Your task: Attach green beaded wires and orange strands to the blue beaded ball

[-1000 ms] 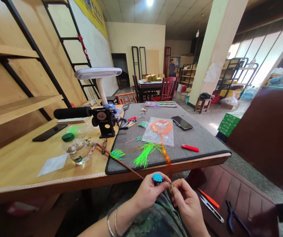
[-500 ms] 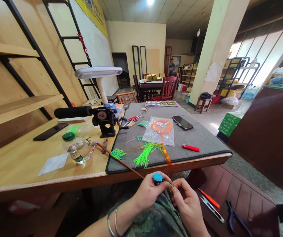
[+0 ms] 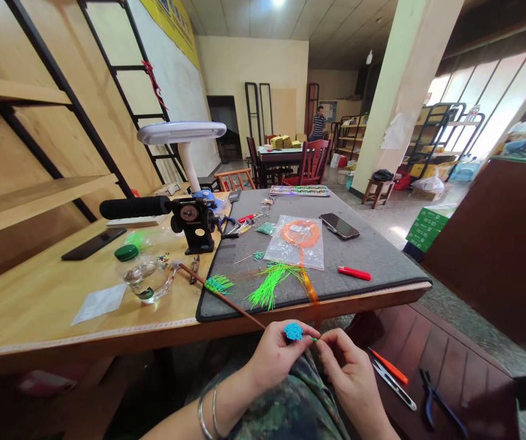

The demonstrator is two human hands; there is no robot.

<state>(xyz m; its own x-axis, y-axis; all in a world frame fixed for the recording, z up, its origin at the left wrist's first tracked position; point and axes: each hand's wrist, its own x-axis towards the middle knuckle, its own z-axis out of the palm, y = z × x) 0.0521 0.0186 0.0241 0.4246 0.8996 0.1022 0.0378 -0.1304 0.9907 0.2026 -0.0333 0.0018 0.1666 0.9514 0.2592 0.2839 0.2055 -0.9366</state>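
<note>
A round cluster of small blue beads shows above the closed fingers of my left hand. A thin brown rod runs from that hand up and left across the table edge; whether the fingers grip it is hidden. My right hand is closed in a pinch at the left fingertips, on a bright green strand that barely shows between the two hands. On the grey mat ahead lie a bundle of green strands and a smaller green bunch with blue-green tips.
A plastic bag of orange cord, a phone and a red pen-like tool lie on the mat. Left stand a clear bottle and a black winder. Snips and pliers rest on the bench at right.
My right hand has shifted slightly left, closer to the left fingertips. Less of the green strand shows between the hands. The blue bead cluster stays nearly in place.
</note>
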